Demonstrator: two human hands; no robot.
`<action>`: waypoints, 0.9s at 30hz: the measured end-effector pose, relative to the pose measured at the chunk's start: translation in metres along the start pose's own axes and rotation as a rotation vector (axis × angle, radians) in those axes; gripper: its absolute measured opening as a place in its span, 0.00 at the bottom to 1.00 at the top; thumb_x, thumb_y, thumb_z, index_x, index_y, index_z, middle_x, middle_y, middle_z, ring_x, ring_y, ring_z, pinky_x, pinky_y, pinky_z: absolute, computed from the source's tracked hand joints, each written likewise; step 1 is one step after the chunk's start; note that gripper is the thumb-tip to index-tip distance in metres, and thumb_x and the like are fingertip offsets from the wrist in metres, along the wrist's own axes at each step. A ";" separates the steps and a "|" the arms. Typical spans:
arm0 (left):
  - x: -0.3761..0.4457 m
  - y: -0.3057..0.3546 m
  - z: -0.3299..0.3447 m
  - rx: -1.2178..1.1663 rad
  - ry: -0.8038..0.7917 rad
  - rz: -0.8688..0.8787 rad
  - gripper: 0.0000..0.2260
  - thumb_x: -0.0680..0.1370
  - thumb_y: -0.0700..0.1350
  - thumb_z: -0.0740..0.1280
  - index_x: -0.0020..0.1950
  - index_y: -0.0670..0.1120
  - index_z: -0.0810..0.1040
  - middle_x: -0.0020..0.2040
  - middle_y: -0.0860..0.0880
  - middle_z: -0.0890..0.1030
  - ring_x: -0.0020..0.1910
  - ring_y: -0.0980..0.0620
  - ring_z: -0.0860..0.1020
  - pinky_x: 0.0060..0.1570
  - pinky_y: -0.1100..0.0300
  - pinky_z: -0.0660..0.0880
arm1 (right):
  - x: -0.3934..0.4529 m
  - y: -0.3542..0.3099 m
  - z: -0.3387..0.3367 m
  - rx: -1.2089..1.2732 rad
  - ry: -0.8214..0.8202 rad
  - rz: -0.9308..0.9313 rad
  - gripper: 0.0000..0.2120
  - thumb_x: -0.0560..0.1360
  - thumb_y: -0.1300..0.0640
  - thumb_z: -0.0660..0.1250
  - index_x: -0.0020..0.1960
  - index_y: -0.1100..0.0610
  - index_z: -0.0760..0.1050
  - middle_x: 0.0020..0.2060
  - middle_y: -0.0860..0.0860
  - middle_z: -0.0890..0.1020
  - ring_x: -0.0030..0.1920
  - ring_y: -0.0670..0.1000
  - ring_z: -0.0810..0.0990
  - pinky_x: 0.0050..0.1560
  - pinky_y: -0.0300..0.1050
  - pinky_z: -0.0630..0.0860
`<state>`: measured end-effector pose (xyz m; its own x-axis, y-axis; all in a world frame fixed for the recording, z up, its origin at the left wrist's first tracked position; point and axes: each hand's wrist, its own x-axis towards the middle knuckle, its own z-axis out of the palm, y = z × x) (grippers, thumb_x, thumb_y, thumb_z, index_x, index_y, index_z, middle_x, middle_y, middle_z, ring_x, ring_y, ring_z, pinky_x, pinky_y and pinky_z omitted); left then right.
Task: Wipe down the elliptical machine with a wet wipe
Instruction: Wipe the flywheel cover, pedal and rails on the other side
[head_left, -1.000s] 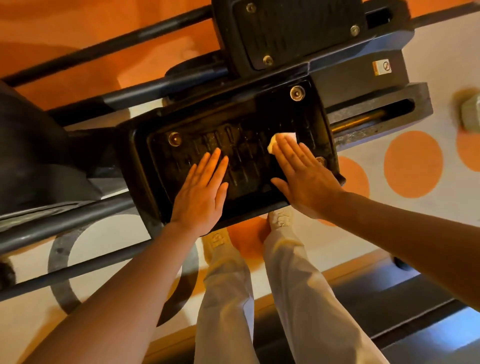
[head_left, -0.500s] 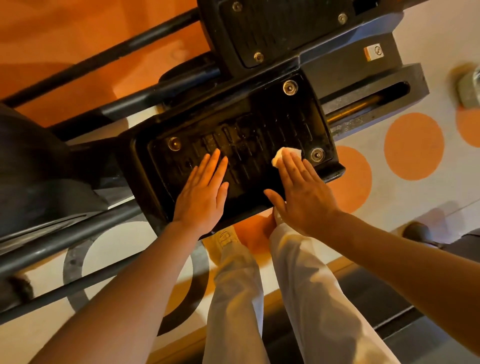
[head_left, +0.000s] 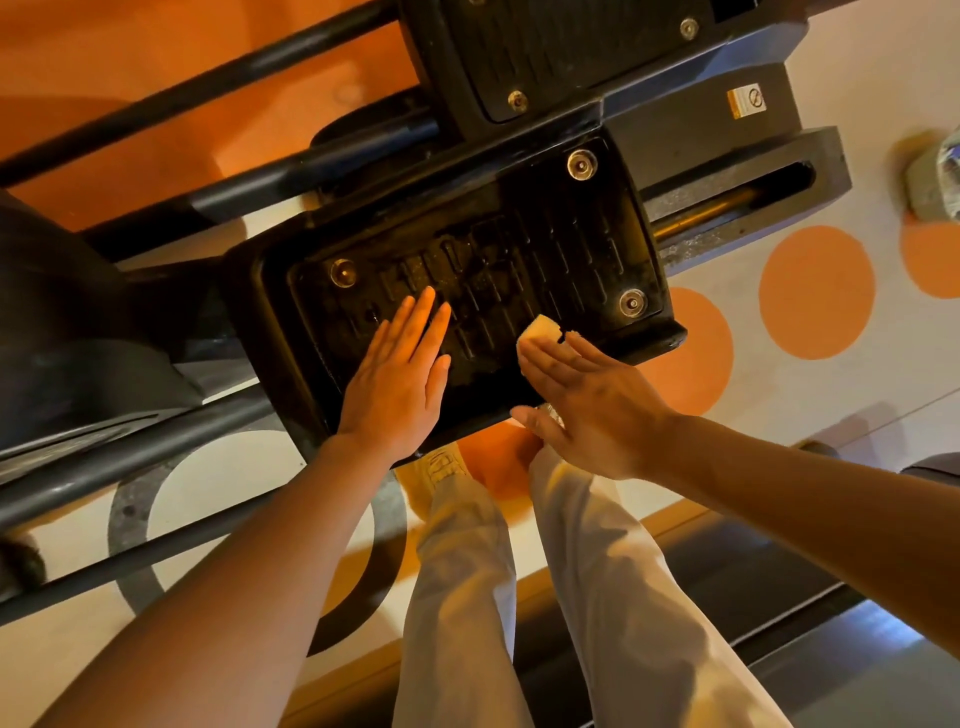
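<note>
Below us, our left hand (head_left: 395, 384) lies flat on the black ribbed foot pedal (head_left: 582, 244) of the elliptical machine (head_left: 691, 130), fingers straight and close together, palm down near the pedal's near edge, holding nothing. Our right hand (head_left: 592, 410) sits at the pedal's near right corner, fingers extended and pressing the wet wipe (head_left: 540, 328) against the tread; only a small pale fold of the wipe shows past the fingertips, just short of the round bolt (head_left: 632, 302) at that corner. Whether the thumb tucks any of the wipe under the palm we cannot tell. Two more bolts show at the pedal's far right (head_left: 581, 165) and left (head_left: 343, 272). A second pedal (head_left: 561, 47) sits beyond, higher in view. Dark steel rails (head_left: 171, 452) run off to the left. Under the machine, a pale floor (head_left: 857, 384) with orange circles. Our light trouser legs (head_left: 613, 597) and a pale shoe (head_left: 436, 467) stand beneath the pedal's near edge
</note>
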<state>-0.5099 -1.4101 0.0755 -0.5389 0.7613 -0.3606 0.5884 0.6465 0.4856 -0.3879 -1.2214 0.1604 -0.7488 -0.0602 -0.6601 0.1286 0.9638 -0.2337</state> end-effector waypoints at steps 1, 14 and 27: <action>0.000 0.000 0.000 -0.003 -0.002 -0.006 0.25 0.84 0.55 0.44 0.81 0.50 0.50 0.81 0.51 0.47 0.78 0.55 0.41 0.75 0.58 0.41 | 0.003 -0.002 0.000 -0.014 -0.021 0.017 0.52 0.65 0.33 0.15 0.79 0.57 0.45 0.79 0.52 0.47 0.77 0.49 0.38 0.74 0.45 0.34; 0.000 0.005 -0.001 -0.044 -0.003 -0.042 0.25 0.84 0.56 0.42 0.81 0.50 0.49 0.81 0.52 0.45 0.79 0.55 0.40 0.75 0.59 0.39 | 0.012 -0.004 0.018 -0.014 0.139 0.106 0.43 0.75 0.35 0.23 0.78 0.60 0.48 0.78 0.56 0.51 0.78 0.54 0.44 0.76 0.49 0.41; -0.002 0.007 0.001 -0.059 0.047 -0.043 0.26 0.83 0.55 0.45 0.81 0.49 0.53 0.81 0.50 0.49 0.79 0.53 0.43 0.76 0.57 0.41 | 0.014 0.047 0.004 0.017 0.160 -0.193 0.29 0.81 0.46 0.44 0.75 0.60 0.64 0.74 0.56 0.66 0.74 0.51 0.59 0.73 0.49 0.53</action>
<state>-0.5040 -1.4066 0.0785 -0.5913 0.7288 -0.3452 0.5281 0.6735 0.5173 -0.3900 -1.1775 0.1376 -0.8537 -0.1992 -0.4811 -0.0166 0.9339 -0.3572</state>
